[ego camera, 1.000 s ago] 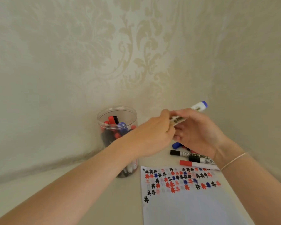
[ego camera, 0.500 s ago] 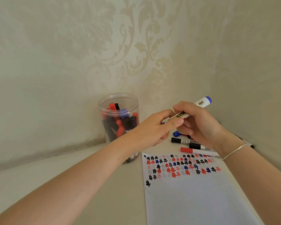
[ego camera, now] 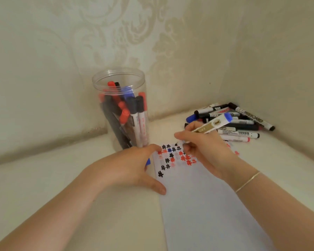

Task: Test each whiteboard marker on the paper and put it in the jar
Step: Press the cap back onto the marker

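My right hand [ego camera: 207, 151] grips a white whiteboard marker [ego camera: 214, 123] with a blue end, uncapped, its tip down on the top of the paper [ego camera: 203, 205] among rows of black, red and blue hash marks. My left hand [ego camera: 127, 169] rests on the paper's left edge with index fingertip and thumb. A blue cap [ego camera: 148, 162] shows under its curled fingers. The clear plastic jar [ego camera: 119, 77] stands open behind the left hand and holds several red, blue and black markers.
A pile of several loose markers [ego camera: 243, 120] lies in the back right corner, behind my right hand. Patterned walls close the surface in at the back and on the right. A thin bracelet [ego camera: 248, 181] circles my right wrist.
The cap has come off the blue marker into my left hand. Both hands have dropped from mid-air to the paper, and the marker tip now touches the sheet.
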`<act>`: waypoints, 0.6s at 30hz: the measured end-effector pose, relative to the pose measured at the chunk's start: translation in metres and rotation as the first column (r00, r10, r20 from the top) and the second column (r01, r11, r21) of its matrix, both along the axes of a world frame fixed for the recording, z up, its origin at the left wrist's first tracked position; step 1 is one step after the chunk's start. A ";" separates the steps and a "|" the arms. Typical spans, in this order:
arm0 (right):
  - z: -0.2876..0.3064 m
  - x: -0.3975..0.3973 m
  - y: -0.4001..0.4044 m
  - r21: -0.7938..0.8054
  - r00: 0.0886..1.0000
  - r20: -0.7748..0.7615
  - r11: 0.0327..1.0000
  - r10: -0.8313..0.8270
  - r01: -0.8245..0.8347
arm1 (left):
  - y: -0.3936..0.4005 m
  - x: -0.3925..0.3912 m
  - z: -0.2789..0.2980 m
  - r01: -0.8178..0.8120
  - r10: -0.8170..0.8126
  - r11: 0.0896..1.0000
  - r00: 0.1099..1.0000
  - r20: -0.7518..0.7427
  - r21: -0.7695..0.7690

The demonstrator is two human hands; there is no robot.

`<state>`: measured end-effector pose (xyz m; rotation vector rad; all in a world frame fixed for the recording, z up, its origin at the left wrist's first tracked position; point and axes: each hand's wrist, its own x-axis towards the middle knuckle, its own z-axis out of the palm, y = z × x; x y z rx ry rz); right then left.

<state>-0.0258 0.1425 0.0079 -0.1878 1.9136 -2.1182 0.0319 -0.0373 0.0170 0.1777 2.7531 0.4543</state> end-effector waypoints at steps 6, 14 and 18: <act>-0.022 0.022 -0.029 0.227 0.984 -0.107 0.960 -0.145 0.166 | -0.003 -0.001 -0.008 0.018 -0.018 1.000 0.998 -0.061 -0.003; -0.031 0.026 -0.033 0.332 0.964 -0.199 0.913 -0.178 0.237 | -0.006 0.000 -0.014 0.051 -0.054 0.998 0.992 -0.114 -0.030; -0.031 0.027 -0.034 0.365 0.957 -0.240 0.898 -0.163 0.245 | -0.006 -0.001 -0.015 0.062 -0.067 0.997 0.991 -0.117 -0.045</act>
